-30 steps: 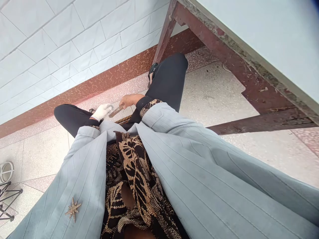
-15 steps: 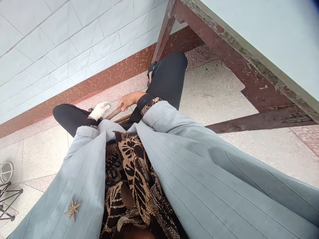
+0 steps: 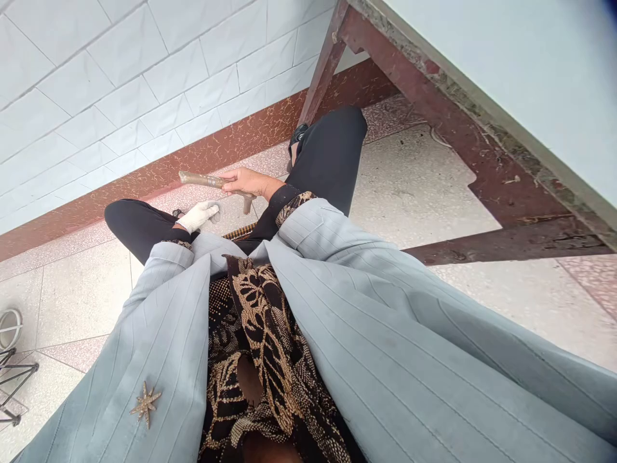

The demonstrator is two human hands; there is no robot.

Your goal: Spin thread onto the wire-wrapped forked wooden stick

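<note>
Brown and glossy in patches, a stick-like piece point(image 3: 200, 179) lies across the grasp of my right hand point(image 3: 250, 184), its long end pointing left and a short stub bending down beyond my fingers. I hold it above the pale floor point(image 3: 81, 296), between my knees and towards the wall point(image 3: 178, 71). My left hand point(image 3: 195, 217), in a white glove, is just beside it, lower and apart from it; its fingers are curled, but I cannot tell whether they close on the small grey patch at their tips.

As for how far things are along, the piece is in my grip and not set down. I see no finished or waiting part by which to judge what is done or left.

Nearer my body, a checked brown-and-yellow strip point(image 3: 240, 232) shows between my black-clad legs. Further out, a reddish skirting point(image 3: 159, 172) runs along the tiles. The desk point(image 3: 511, 71), pale-topped on a worn red frame, stands to my right; black folding legs point(image 3: 19, 386) and a white ring-shaped thing point(image 3: 18, 328) are off to my left.
</note>
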